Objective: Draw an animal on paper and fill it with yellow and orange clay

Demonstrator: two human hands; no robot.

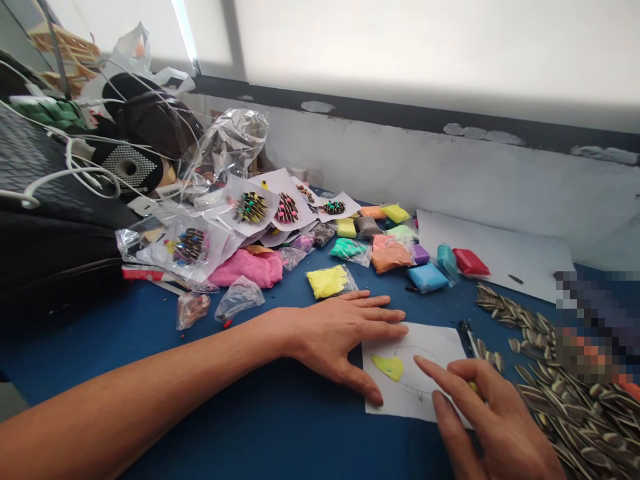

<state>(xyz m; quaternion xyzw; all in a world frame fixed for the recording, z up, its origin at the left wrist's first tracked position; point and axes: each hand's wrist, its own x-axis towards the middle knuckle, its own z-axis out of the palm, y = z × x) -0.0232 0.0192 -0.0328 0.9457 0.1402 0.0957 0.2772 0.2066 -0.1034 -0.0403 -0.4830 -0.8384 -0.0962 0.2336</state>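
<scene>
A small white sheet of paper (373, 393) lies on the blue table, bearing a pencil-like outline of a rounded shape. Yellow-green modelling clay (389, 367) is flattened over the left part of that outline. My left hand (335, 333) rests flat with fingers spread, its fingertips and thumb at the sheet's left side. Over the right part of the paper is my right hand (493, 410), index finger stretched toward the drawing and the other fingers curled. A bit of yellow clay (473, 386) shows between those fingers, mostly hidden. Just beyond lies a black pen (467, 337).
Sunflower seeds (575, 413) are heaped at the right. Packs of coloured clay, including an opened yellow pack (327, 281), lie behind my hands. Finished seed pictures (253, 208), a pink towel (250, 268) and plastic bags crowd the left back. A larger white sheet (500, 240) lies by the wall.
</scene>
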